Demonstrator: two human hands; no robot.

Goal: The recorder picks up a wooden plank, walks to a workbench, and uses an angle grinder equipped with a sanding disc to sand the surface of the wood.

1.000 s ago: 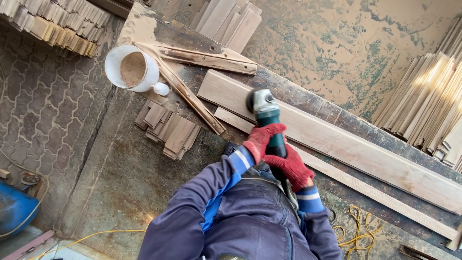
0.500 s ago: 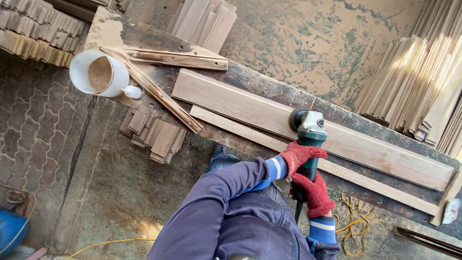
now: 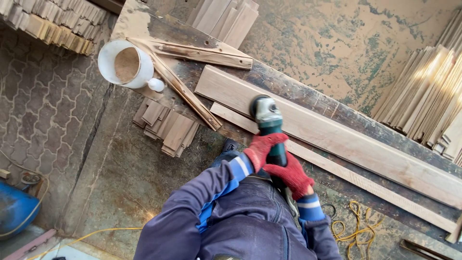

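**Trainee:** Which step is in hand?

**Instructor:** Surface sanding, by my judgement. Both hands grip the green power sander [image 3: 268, 124]. The left hand [image 3: 261, 147], in a red glove, is wrapped fully around the forward part of the body. The right hand [image 3: 290, 175], also gloved in red, is closed around the rear handle. No fingers are free on either hand.

**Trainee:** Where is the workpiece?

**Instructor:** The wide plank [image 3: 337, 135] lies flat along the workbench [image 3: 144, 24], running toward its right end. The sander's pad sits on the plank close to its left end. A narrow strip [image 3: 365, 185] lies beside the plank, along the near edge of the workbench.

**Trainee:** What else is on the workbench?

**Instructor:** At its left end, a white bucket [image 3: 124, 65] holding sawdust, and two rough slats [image 3: 192, 79] forming a V. Short wood pieces [image 3: 168, 127] are stacked on the floor below the near edge. A yellow cable [image 3: 353, 224] lies coiled on the floor to the person's right.

**Trainee:** What does the next move call for?

**Instructor:** Probably a stroke along the plank toward the right end. Keep the pad flat, pressure even, and both hands closed. Keep the cable clear of the feet.
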